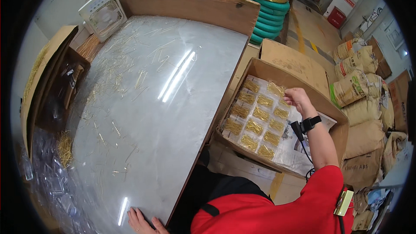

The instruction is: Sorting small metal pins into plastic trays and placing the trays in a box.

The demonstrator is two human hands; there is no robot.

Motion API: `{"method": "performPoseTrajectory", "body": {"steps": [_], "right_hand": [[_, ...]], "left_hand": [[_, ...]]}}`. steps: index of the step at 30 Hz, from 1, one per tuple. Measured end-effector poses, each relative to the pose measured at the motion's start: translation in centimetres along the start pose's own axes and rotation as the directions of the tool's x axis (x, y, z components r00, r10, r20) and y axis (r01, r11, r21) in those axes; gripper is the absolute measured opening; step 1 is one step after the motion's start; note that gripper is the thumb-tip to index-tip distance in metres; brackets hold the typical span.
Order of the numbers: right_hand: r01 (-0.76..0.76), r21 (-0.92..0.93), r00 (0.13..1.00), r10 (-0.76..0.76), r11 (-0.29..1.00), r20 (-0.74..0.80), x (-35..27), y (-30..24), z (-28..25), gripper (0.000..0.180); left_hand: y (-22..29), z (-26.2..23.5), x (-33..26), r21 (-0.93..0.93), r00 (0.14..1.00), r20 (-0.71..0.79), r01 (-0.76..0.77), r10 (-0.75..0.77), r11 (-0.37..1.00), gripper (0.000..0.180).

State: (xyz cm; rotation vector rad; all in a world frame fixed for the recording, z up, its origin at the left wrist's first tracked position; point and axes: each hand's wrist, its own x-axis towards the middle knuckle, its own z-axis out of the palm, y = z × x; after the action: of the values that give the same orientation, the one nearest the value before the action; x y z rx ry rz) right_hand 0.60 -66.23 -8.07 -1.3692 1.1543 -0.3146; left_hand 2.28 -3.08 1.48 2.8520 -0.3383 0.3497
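Note:
My right hand reaches into a cardboard box at the right. Its fingers are closed at the edge of a small clear pack of gold wire pieces, in the far row. Beside and nearer than it, several similar clear packs lie in rows on white paper. Exactly how the fingertips grip the pack is hard to see. My left hand rests at the near edge of the grey table, fingers stretched out and holding nothing. Loose gold wire pieces are scattered over the table's left and far parts.
A wooden board walls the table's far edge; a white fan stands at its far left corner. Clear plastic cases heap at the near left. Green-wrapped coils stand behind, and stacked sacks line the right side.

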Motion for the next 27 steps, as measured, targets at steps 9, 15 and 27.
{"method": "performPoseTrajectory", "body": {"steps": [9,15,27], "right_hand": [[0.164,0.007,0.956,-0.157,0.986,-0.246,5.8,6.8,1.1,0.014],[0.22,-0.015,0.92,-0.212,0.975,-0.33,6.9,8.2,2.0,0.014],[0.045,-0.188,0.978,-0.082,0.981,-0.192,6.3,6.1,1.7,0.013]], "left_hand": [[0.4,-0.1,0.2,0.026,1.0,-0.013,0.006,-0.006,1.0,0.057],[0.3,0.0,0.4,0.037,1.0,-0.015,-0.004,0.004,0.999,0.056],[0.2,0.1,0.2,0.053,1.0,-0.019,-0.003,0.004,0.999,0.056]]}}
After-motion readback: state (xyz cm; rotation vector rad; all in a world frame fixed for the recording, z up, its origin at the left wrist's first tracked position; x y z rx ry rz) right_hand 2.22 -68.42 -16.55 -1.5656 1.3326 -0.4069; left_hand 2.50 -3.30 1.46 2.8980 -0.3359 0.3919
